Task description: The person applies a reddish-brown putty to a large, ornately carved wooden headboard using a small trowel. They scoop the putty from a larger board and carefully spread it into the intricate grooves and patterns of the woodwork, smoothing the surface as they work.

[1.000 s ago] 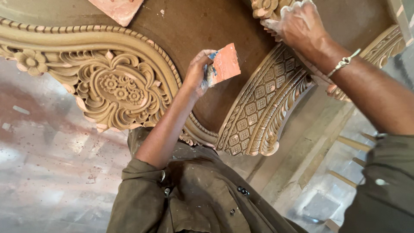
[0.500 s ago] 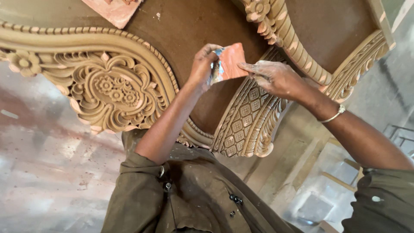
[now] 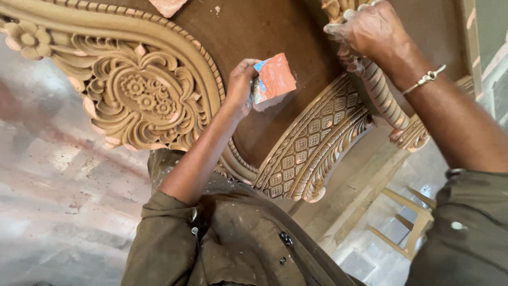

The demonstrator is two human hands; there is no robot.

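**Orange sandpaper over carved wood**

Orange sandpaper (image 3: 275, 79) sits pinched in the left hand (image 3: 241, 87), held above the brown panel (image 3: 275, 32). Right hand (image 3: 370, 32), fingers curled together, grips the carved wooden moulding (image 3: 381, 98) near the floral carving (image 3: 140, 100).

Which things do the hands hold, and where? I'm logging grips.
Left hand pinches an orange card by its left edge. Right hand rests on the carved moulding; its grip cannot be told.

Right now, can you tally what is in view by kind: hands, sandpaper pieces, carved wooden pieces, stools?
Hands: 2, left hand and right hand
Orange sandpaper pieces: 2, one held, one at the top edge
Carved wooden furniture pieces: 1
Wooden stools: 1
Total: 6
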